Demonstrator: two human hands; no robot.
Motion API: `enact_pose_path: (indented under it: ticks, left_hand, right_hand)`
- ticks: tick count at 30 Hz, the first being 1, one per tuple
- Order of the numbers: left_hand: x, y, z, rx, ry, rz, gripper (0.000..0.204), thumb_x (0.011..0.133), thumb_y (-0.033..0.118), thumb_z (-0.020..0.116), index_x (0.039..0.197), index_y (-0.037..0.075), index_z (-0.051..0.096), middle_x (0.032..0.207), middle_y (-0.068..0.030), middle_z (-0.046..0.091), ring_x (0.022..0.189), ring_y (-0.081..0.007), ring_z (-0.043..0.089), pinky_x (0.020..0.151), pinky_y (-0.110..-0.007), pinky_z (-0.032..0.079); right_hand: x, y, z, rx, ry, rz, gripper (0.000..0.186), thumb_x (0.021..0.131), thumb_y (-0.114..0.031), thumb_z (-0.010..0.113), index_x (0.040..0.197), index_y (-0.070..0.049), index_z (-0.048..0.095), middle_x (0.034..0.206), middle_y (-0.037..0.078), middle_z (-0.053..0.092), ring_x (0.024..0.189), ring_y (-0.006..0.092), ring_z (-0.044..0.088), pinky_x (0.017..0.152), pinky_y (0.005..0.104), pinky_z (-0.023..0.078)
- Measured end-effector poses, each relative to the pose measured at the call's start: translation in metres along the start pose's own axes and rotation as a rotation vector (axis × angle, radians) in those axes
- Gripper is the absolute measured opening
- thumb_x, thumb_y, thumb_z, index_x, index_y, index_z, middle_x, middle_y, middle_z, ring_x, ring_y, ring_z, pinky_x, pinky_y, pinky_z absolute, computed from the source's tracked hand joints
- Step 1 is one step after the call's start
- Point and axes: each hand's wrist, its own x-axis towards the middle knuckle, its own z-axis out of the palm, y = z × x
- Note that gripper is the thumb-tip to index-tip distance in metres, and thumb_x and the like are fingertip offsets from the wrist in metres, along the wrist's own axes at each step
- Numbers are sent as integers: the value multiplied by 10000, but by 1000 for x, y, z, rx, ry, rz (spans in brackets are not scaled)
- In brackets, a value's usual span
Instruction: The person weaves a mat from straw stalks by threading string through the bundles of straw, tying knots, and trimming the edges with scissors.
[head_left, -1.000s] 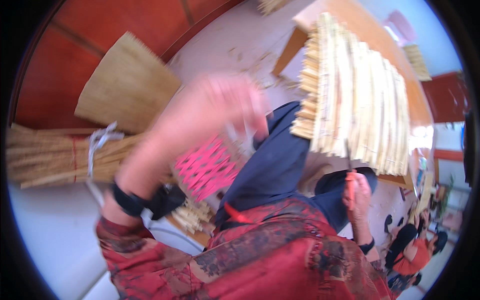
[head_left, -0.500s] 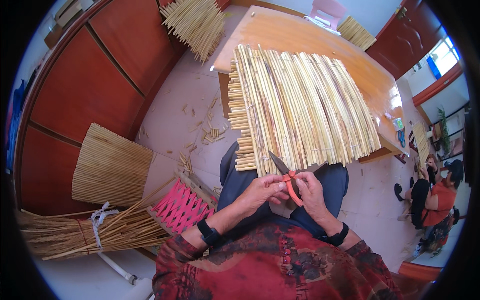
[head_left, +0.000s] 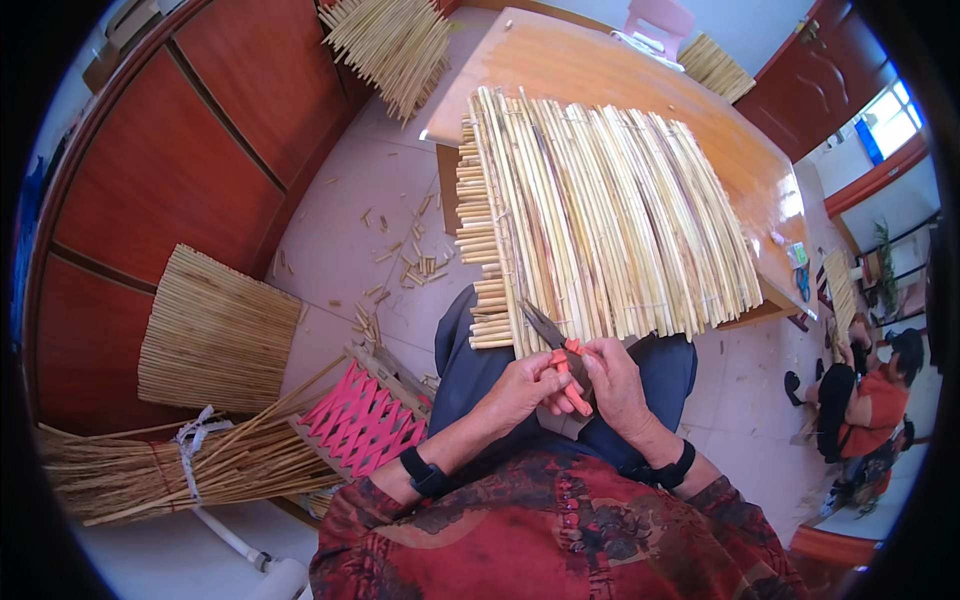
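Over my lap, my left hand [head_left: 528,388] and my right hand [head_left: 617,385] hold a pair of orange-handled shears [head_left: 570,382] between them. The left fingers pinch one orange handle; the right fingers close round the other side, partly hiding it. Dark pointed blades reach forward and left, above the near edge of a reed mat [head_left: 610,220]. This mat of pale tied stalks lies on the table and overhangs toward my knees. Shorter reed ends [head_left: 480,240] stick out in a row under its left side.
A wooden table [head_left: 590,60] stands ahead. Cut reed bits [head_left: 420,268] litter the floor at left. Another reed mat [head_left: 215,330] leans on red cabinets [head_left: 165,170], near a tied stalk bundle [head_left: 150,475] and a pink-strapped stool [head_left: 362,415]. A person [head_left: 875,400] sits at far right.
The shears and both hands have shifted slightly left. The blades now lie further over the mat's near left corner. The mat keeps its place.
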Motion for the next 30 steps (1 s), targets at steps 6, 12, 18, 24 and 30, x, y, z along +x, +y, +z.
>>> enact_pose_path:
  ticks: [6,12,18,24,30]
  left_hand:
    - [2,6,1,-41,-25,-18,267,908,199,453,1074,-9,487,881,-93,620,721,-111,605,640,-224,481]
    - [6,6,4,-148,53,-60,287,919,180,410,1102,-32,475,969,-126,591,781,-164,613,708,-275,507]
    - [10,2,-5,-196,72,-62,267,931,181,363,1021,-11,526,873,-79,613,721,-141,616,644,-259,527]
    - [-1,17,2,513,183,65,216,903,162,438,955,-15,550,841,-97,613,737,-191,616,636,-288,493]
    - [-24,18,-2,1226,497,608,202,775,91,586,953,-1,561,896,-116,602,789,-304,594,658,-359,468]
  right_hand:
    - [9,-3,-5,-105,-87,-10,169,844,-151,508,949,-18,500,850,170,526,779,326,561,666,380,449]
    - [16,-20,-17,-259,-265,-53,439,757,-302,622,1089,-61,465,974,173,492,874,343,547,705,393,462]
    - [27,-40,-20,-424,-412,30,564,671,-319,684,1105,-44,451,943,173,478,878,349,541,730,419,460]
    - [34,-19,-11,-677,-243,-230,421,615,-188,657,949,-12,472,871,151,463,771,302,518,651,378,438]
    - [43,-11,-10,-707,-128,-402,361,582,-147,663,878,-35,489,789,118,454,705,267,493,604,362,417]
